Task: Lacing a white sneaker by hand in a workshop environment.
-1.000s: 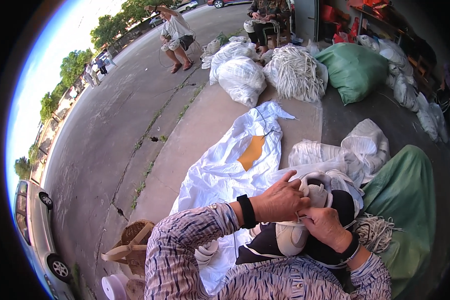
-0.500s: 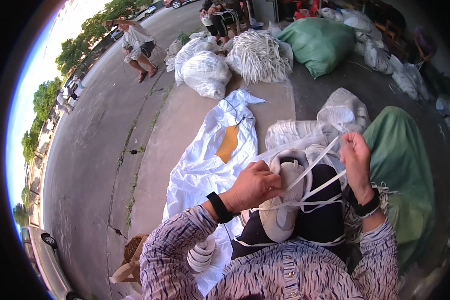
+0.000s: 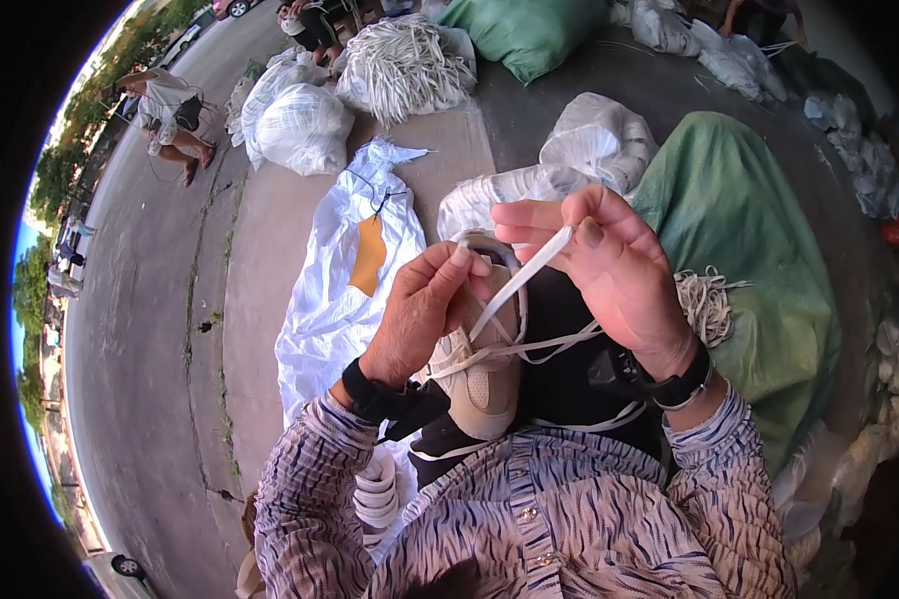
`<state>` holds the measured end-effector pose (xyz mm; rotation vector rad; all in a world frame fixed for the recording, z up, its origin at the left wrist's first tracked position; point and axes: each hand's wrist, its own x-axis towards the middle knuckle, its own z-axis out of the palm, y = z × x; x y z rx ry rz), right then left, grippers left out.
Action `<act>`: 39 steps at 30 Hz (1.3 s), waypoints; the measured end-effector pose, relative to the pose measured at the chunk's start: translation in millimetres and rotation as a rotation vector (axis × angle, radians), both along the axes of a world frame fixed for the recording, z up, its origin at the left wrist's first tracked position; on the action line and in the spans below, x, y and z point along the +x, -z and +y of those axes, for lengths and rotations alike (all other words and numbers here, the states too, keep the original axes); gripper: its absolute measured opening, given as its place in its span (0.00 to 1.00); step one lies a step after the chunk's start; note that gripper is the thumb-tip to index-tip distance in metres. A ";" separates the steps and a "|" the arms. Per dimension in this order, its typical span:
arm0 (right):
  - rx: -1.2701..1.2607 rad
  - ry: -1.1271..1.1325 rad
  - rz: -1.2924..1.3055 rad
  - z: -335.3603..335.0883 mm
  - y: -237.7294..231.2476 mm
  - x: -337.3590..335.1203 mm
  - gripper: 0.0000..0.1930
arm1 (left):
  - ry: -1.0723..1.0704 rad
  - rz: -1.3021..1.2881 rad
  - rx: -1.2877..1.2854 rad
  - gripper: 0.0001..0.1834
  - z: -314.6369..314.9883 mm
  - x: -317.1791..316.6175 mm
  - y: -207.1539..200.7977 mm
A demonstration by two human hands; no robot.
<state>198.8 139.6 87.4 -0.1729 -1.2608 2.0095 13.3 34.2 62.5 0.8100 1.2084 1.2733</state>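
Observation:
A beige and white sneaker (image 3: 487,391) rests on my lap with its toe toward me. White shoelace (image 3: 522,284) crosses its front, and one strand runs taut and slanting up to my right hand (image 3: 621,268). Thumb and forefinger pinch that strand there, while the other fingers stretch out to the left. Beside the shoe's opening, my left hand (image 3: 420,314) is closed in a pinch on the lace, its fingertips partly covering the strand. Another loop of lace trails right, below my right hand. Both hands hover above the shoe, close together.
A white sack (image 3: 320,265) with a yellow-brown piece (image 3: 368,258) lies ahead on the left. At my right are a green sack (image 3: 749,220) and a bundle of laces (image 3: 707,307). Wrapped white bundles (image 3: 597,140) lie ahead. White curved pieces (image 3: 378,499) are stacked by my left arm.
My right hand has moved in toward my left and turned, its fingers now spread above the lace. My left hand has risen off the shoe's side. The view has shifted right.

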 end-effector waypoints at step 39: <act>0.677 -0.298 -0.966 14.8 49.2 10.8 0.10 | 0.552 1.733 0.254 0.08 -16.9 19.1 -31.6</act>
